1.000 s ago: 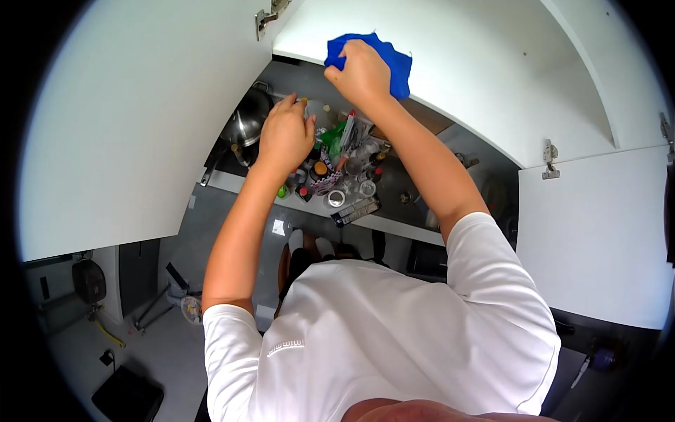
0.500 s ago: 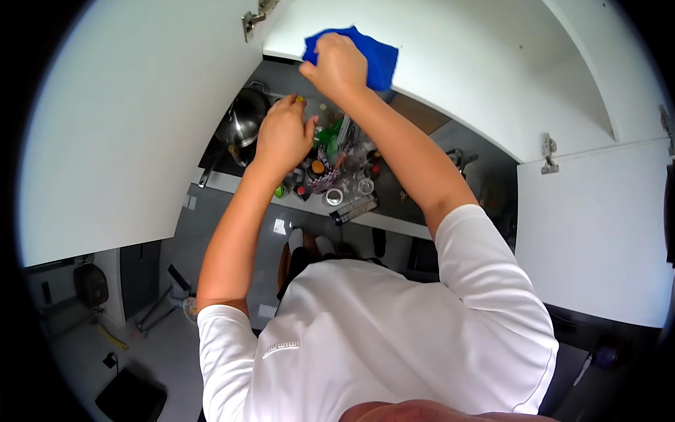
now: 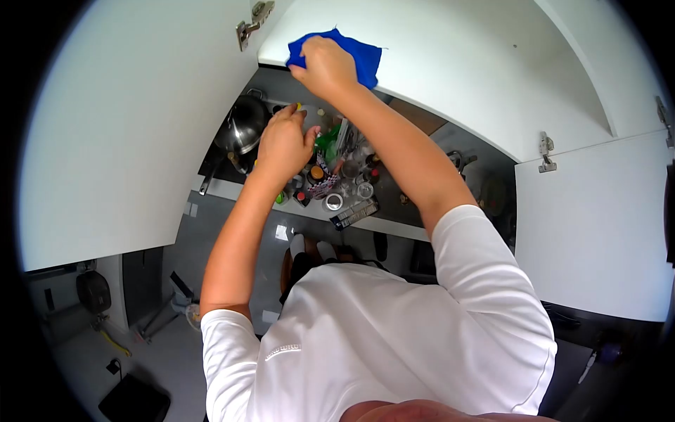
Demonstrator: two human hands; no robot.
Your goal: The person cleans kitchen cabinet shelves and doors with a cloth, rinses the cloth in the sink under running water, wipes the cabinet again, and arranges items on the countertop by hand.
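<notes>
My right hand (image 3: 328, 69) presses a blue cloth (image 3: 367, 63) against the white cabinet shelf (image 3: 436, 56), near its front left corner. Its fingers are bent over the cloth. Lower and to the left, my left hand (image 3: 285, 146) hangs above the cluttered counter, fingers apart and the thumb out to the side. A small yellow thing shows at its fingertips; whether the hand touches it cannot be made out. Below the hands stand jars, bottles and a green bag (image 3: 326, 141).
Open cabinet doors hang on the left (image 3: 119, 133) and right (image 3: 598, 232). A steel pot (image 3: 242, 126) stands on the counter at the left. A box (image 3: 354, 213) and a glass jar (image 3: 333, 202) are near the counter's front edge.
My right hand and the blue cloth have shifted slightly left along the shelf. My left hand has stayed nearly in place above the counter.
</notes>
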